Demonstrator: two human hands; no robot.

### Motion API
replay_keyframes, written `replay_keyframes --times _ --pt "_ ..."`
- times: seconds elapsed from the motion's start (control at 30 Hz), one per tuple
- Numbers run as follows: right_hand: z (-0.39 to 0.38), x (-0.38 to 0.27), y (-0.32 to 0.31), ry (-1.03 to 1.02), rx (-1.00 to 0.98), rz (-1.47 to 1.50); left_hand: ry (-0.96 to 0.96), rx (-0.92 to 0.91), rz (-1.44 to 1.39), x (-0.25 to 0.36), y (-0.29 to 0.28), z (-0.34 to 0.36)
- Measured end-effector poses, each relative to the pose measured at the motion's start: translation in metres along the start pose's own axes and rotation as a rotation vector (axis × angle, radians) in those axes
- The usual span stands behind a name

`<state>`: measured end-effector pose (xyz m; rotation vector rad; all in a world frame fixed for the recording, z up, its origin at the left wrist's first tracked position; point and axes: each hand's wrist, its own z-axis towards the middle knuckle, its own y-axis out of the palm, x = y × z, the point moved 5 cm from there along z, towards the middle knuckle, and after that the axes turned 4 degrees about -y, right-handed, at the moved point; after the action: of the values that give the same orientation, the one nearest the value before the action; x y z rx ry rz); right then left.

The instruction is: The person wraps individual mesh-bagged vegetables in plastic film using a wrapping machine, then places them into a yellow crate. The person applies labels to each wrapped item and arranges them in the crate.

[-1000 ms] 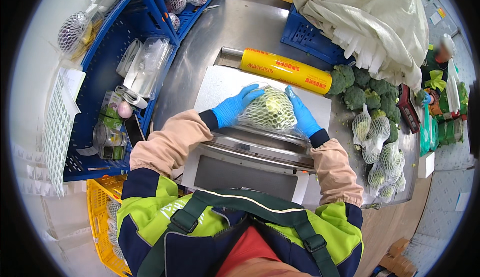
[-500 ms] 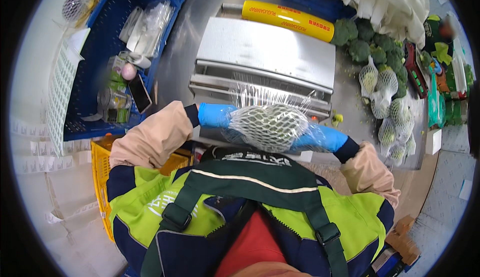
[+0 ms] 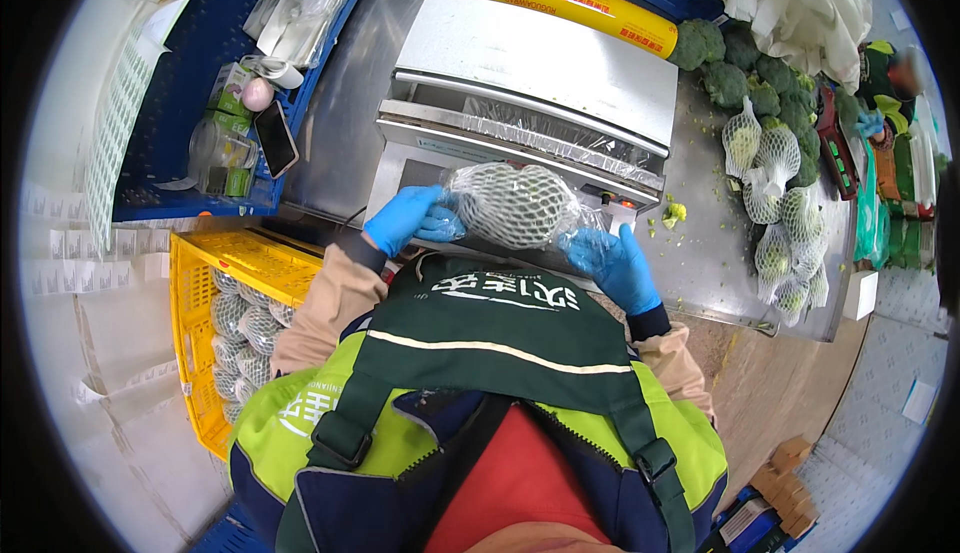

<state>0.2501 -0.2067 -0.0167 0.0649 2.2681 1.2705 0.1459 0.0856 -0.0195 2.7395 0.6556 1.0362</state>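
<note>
Two round green vegetables, apparently broccoli heads, lie side by side in white foam nets as a bundle (image 3: 512, 205), with clear film around them. It rests at the front of a metal film-wrapping machine (image 3: 540, 68). Both my hands wear blue gloves. At the bundle's left end, my left hand (image 3: 408, 219) has its fingers closed on the gathered film. My right hand (image 3: 618, 267) grips the film at the right end, thumb pointing up. Another strip of clear film (image 3: 540, 128) lies across the machine's slot, apart from the bundle.
A yellow film roll (image 3: 585, 11) lies behind the machine. Broccoli heads (image 3: 735, 83) and netted ones (image 3: 785, 223) are on the right of the steel table (image 3: 690, 283). A blue crate (image 3: 190, 83) holding a phone (image 3: 275, 141) and a yellow crate (image 3: 240, 248) of netted vegetables stand left.
The film stretching from the machine to the bundle has come apart. The bundle has moved slightly up and left, and my hands have shifted from beneath it to its two ends.
</note>
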Motion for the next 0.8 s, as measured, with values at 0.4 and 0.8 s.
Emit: replay_keyframes --times 0.4,0.8 --pt "-0.016 -0.016 -0.011 -0.797 0.726 -0.295 0.538 0.608 -0.293 -0.029 0.009 -0.041" --pt "-0.033 0.147 -0.144 -0.027 0.527 -1.402 -0.256 0.345 -0.201 -0.233 -0.044 0.062"
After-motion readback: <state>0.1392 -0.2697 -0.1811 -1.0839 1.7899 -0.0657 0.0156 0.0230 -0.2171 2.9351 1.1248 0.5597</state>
